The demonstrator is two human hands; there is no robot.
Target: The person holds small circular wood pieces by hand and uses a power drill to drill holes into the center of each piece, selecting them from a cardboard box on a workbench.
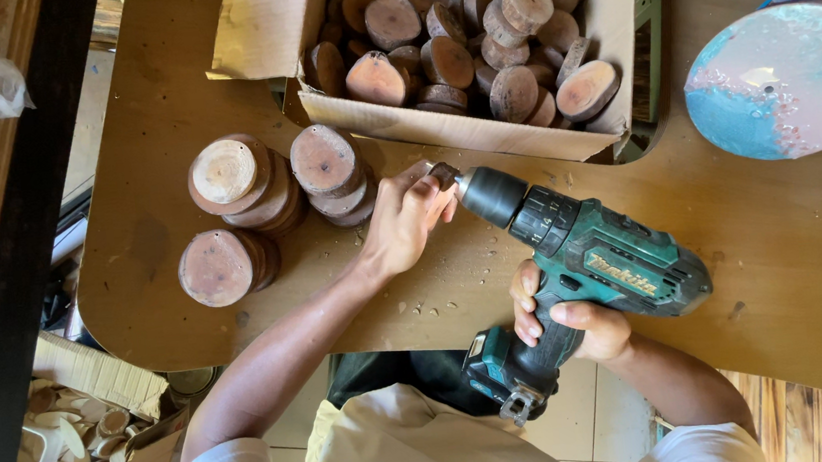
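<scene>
— Your right hand (575, 321) is wrapping its fingers tight around the grip of the teal cordless drill (575, 265), just below the cardboard box (461, 128) of wood slices. Where is the bit pointing?

— You're aiming it left, at a small wood slice (443, 172) your left hand (405, 219) is pinching on the desk (795, 254), right of the stacked slices (272, 199).

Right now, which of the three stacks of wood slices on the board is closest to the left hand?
The right-hand stack, dark-topped, just beside the left hand. The pale-topped stack and the lower stack lie farther left.
</scene>
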